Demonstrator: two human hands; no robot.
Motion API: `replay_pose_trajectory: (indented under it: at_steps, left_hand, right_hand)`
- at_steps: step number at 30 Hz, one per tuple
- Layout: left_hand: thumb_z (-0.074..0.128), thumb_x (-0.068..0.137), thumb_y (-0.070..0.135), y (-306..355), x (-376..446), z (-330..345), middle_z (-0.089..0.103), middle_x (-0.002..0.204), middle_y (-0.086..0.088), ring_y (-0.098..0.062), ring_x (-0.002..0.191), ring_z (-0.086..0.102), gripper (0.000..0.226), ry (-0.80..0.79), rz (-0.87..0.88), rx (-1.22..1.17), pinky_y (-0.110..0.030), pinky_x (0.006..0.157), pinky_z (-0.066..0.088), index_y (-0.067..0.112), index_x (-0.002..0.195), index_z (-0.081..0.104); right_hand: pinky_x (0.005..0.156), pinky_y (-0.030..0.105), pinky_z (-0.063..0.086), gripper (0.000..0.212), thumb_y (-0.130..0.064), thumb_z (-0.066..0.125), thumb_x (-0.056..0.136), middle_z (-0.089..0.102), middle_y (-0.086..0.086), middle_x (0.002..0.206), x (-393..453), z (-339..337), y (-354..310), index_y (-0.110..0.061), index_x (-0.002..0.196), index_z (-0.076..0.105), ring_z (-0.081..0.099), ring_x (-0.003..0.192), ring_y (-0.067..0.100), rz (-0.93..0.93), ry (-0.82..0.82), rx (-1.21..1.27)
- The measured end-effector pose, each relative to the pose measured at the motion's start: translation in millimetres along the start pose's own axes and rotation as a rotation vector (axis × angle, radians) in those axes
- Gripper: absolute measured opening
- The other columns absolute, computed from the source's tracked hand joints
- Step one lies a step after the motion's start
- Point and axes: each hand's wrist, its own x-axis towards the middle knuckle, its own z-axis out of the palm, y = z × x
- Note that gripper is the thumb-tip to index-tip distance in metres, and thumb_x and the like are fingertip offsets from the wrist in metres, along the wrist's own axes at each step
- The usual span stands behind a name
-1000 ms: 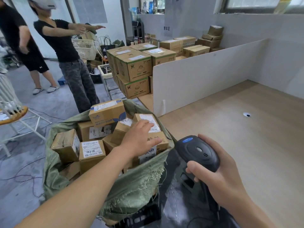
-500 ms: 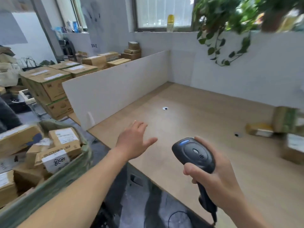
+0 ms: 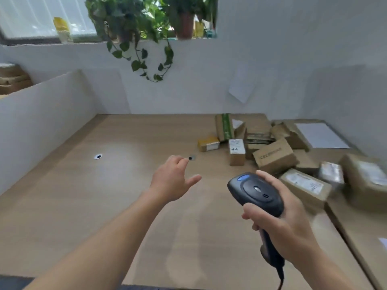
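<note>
**Scanner ready, free hand out toward the parcels**

Head view, the only 1.
- Right hand is wrapped round the grip of the black barcode scanner. The scanner's head is up and its cable runs off the bottom edge.
- Left hand is loose with fingers apart, holding nothing, above bare worktop. The 2 hands are apart.
- A heap of taped cardboard parcels lies beyond and right of the right hand.
- 1 labelled parcel lies just past that hand's fingers. 1 small parcel stands upright, ahead and right of the left hand.
- Step, as I judge it: fetching the next parcel to scan. The left hand needs to go right, take 1 parcel and turn its label to the scanner.
- Containers: every parcel is sealed, so contents are unseen. The pot far ahead on the sill holds a trailing plant.
</note>
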Motion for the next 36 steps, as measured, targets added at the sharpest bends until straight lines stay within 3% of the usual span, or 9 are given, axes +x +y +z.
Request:
replay_pose_trajectory:
  at_steps: [3, 7, 12, 15, 19, 22, 25, 31, 36]
  left_hand:
    - [0.048, 0.095, 0.066, 35, 42, 17, 0.042, 0.153, -0.001, -0.018, 0.142, 0.037, 0.074, -0.030, 0.107, -0.005, -0.038, 0.112, 0.039, 0.018, 0.151, 0.040]
    - [0.049, 0.095, 0.066, 77, 94, 42, 0.042, 0.153, 0.000, -0.018, 0.140, 0.039, 0.074, -0.082, 0.223, -0.038, -0.038, 0.110, 0.041, 0.018, 0.151, 0.040]
    - [0.058, 0.091, 0.064, 136, 149, 77, 0.045, 0.149, -0.003, -0.021, 0.136, 0.043, 0.072, -0.161, 0.397, -0.042, -0.039, 0.105, 0.046, 0.017, 0.145, 0.046]
    - [0.066, 0.084, 0.065, 177, 164, 105, 0.045, 0.147, -0.002, -0.021, 0.133, 0.045, 0.077, -0.256, 0.496, -0.039, -0.039, 0.103, 0.048, 0.021, 0.144, 0.047]
    - [0.075, 0.080, 0.059, 238, 187, 139, 0.045, 0.146, -0.002, -0.020, 0.133, 0.044, 0.085, -0.327, 0.611, -0.016, -0.040, 0.105, 0.048, 0.020, 0.148, 0.043]
    - [0.080, 0.077, 0.054, 282, 206, 166, 0.043, 0.149, -0.001, -0.019, 0.136, 0.039, 0.088, -0.379, 0.659, 0.026, -0.039, 0.105, 0.048, 0.021, 0.149, 0.041]
    - [0.086, 0.074, 0.044, 318, 225, 198, 0.026, 0.162, -0.004, -0.023, 0.149, 0.023, 0.101, -0.481, 0.662, 0.119, -0.042, 0.114, 0.040, 0.021, 0.155, 0.031]
    - [0.090, 0.072, 0.024, 371, 260, 261, 0.003, 0.169, -0.002, -0.030, 0.156, -0.001, 0.116, -0.669, 0.589, 0.263, -0.052, 0.123, 0.025, 0.028, 0.160, 0.014]
    - [0.090, 0.072, 0.022, 385, 276, 296, 0.000, 0.170, -0.003, -0.031, 0.156, -0.003, 0.117, -0.732, 0.575, 0.315, -0.050, 0.123, 0.024, 0.025, 0.159, 0.012]
  right_hand:
    - [0.058, 0.023, 0.055, 0.076, -0.029, 0.085, 0.058, 0.076, -0.006, 0.105, 12, -27, 10, -0.041, 0.127, 0.056, 0.076, 0.087, 0.019, 0.022, 0.104, -0.021]
    - [0.068, 0.029, 0.055, 0.095, -0.049, 0.084, 0.051, 0.076, 0.000, 0.108, 31, -58, 22, -0.031, 0.139, 0.055, 0.075, 0.093, 0.021, 0.039, 0.220, -0.071]
    - [0.066, 0.024, 0.054, 0.083, -0.047, 0.083, 0.052, 0.077, 0.002, 0.100, 46, -89, 38, -0.037, 0.131, 0.060, 0.072, 0.083, 0.014, 0.051, 0.359, -0.081]
    - [0.065, 0.018, 0.053, 0.089, -0.051, 0.089, 0.048, 0.077, 0.004, 0.095, 42, -110, 48, -0.034, 0.130, 0.061, 0.071, 0.076, 0.009, 0.083, 0.429, -0.065]
    - [0.066, 0.018, 0.054, 0.081, -0.048, 0.086, 0.051, 0.077, 0.005, 0.096, 46, -146, 61, -0.039, 0.127, 0.061, 0.071, 0.078, 0.010, 0.113, 0.510, -0.028]
    - [0.066, 0.018, 0.054, 0.079, -0.045, 0.085, 0.052, 0.078, 0.003, 0.098, 56, -178, 78, -0.039, 0.127, 0.061, 0.072, 0.080, 0.011, 0.138, 0.534, -0.005]
    - [0.066, 0.017, 0.053, 0.078, -0.041, 0.085, 0.052, 0.078, 0.003, 0.097, 69, -213, 97, -0.037, 0.126, 0.062, 0.072, 0.079, 0.011, 0.163, 0.511, 0.029]
    - [0.067, 0.020, 0.055, 0.089, -0.039, 0.084, 0.046, 0.078, 0.001, 0.099, 94, -283, 135, -0.034, 0.131, 0.060, 0.072, 0.077, 0.010, 0.247, 0.453, 0.056]
    - [0.066, 0.020, 0.054, 0.087, -0.038, 0.086, 0.047, 0.078, -0.001, 0.103, 107, -319, 155, -0.037, 0.130, 0.060, 0.072, 0.077, 0.008, 0.286, 0.396, 0.063]
